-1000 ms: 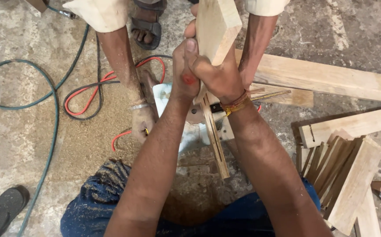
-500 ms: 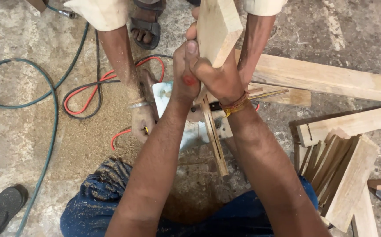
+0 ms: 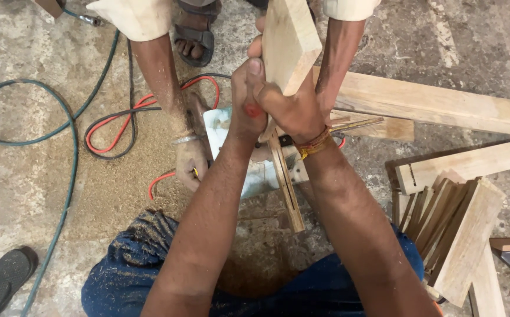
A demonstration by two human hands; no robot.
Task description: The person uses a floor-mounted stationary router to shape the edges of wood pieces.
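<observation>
Both hands, left hand point(image 3: 244, 100) and right hand point(image 3: 293, 108), are clenched around a pale upright wooden plank point(image 3: 287, 38). A co-worker's hand point(image 3: 189, 161) rests left on the sawdust-strewn concrete floor point(image 3: 108, 194), beside a red cable point(image 3: 111, 126)

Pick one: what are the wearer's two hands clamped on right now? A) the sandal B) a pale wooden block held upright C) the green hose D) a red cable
B: both the left hand and the right hand wrap around the lower end of the pale wooden block, while the green hose and the red cable lie untouched on the floor.
</observation>
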